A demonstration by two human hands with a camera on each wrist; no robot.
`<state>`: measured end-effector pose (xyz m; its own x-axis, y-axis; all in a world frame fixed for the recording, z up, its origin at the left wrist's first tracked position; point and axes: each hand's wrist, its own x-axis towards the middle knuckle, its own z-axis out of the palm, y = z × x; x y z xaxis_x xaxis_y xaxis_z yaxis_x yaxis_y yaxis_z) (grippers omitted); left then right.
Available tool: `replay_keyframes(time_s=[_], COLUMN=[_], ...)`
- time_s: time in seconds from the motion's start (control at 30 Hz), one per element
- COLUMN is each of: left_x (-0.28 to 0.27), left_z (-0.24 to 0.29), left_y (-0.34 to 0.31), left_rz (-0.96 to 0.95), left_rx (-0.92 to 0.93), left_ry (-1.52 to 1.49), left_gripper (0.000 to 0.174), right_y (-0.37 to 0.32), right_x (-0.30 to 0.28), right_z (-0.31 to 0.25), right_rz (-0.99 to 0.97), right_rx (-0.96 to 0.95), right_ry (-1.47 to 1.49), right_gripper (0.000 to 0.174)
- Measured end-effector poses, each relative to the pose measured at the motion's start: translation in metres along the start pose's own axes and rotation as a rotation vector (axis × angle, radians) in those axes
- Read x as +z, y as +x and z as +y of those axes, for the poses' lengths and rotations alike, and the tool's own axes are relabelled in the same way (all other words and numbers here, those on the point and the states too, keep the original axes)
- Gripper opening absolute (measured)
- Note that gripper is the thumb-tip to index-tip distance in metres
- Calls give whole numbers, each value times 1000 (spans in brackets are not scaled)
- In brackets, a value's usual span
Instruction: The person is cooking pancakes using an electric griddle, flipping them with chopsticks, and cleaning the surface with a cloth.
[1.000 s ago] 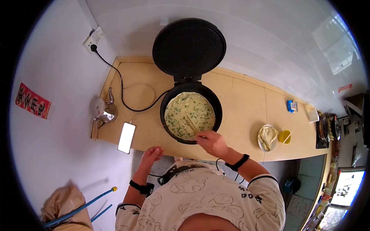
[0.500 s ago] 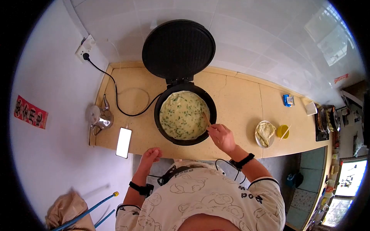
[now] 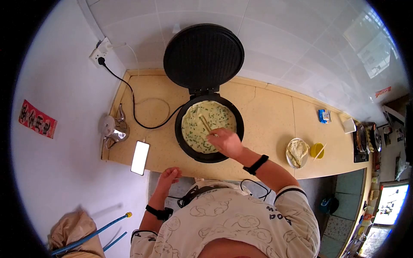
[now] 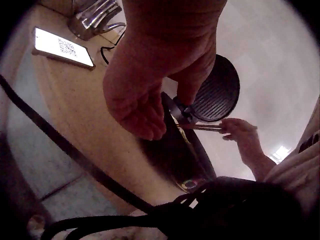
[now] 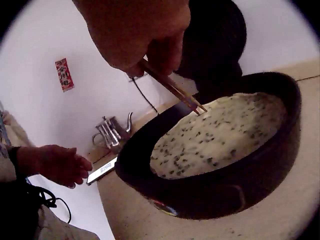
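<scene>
A black electric griddle pan stands on the counter with its lid raised. In it lies a pale round pancake speckled with green bits, also seen in the right wrist view. My right hand grips a pair of chopsticks whose tips reach over the pancake. My left hand hangs below the counter's front edge with fingers loosely curled, holding nothing.
A lit phone and a steel teapot sit at the left of the counter. A black cord runs from a wall socket to the pan. A plate of food and a yellow cup stand to the right.
My right hand moved from the pan's right rim leftwards over the pancake, bringing the chopsticks' tips to its middle. The left hand has stayed in place.
</scene>
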<state>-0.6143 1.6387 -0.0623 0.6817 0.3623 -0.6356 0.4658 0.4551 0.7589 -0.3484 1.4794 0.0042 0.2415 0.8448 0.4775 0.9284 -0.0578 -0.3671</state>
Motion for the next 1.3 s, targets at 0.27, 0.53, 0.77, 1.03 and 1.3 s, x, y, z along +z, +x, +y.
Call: replay_keyframes(time_s=[0.27, 0.53, 0.77, 1.03, 1.3], left_x=[-3, -5, -5, -2, 1], left_z=[2, 3, -2, -6, -5], left_y=[-4, -6, 0, 7, -2], left_rz=[-5, -8, -40, -48, -41], left_rx=[13, 12, 40, -3, 15], left_ry=[7, 12, 22, -5, 10], left_gripper=[32, 35, 34, 31, 33], right_y=[-11, -50, -62, -72, -45], right_x=[35, -1, -40, -32, -14], right_z=[-20, -31, -32, -18, 9], right_rz=[-212, -283, -10, -4, -25], right_rx=[-115, -110, 143, 217, 126], right_ry=[89, 178, 53, -136, -178], right_gripper=[36, 32, 18, 19, 27])
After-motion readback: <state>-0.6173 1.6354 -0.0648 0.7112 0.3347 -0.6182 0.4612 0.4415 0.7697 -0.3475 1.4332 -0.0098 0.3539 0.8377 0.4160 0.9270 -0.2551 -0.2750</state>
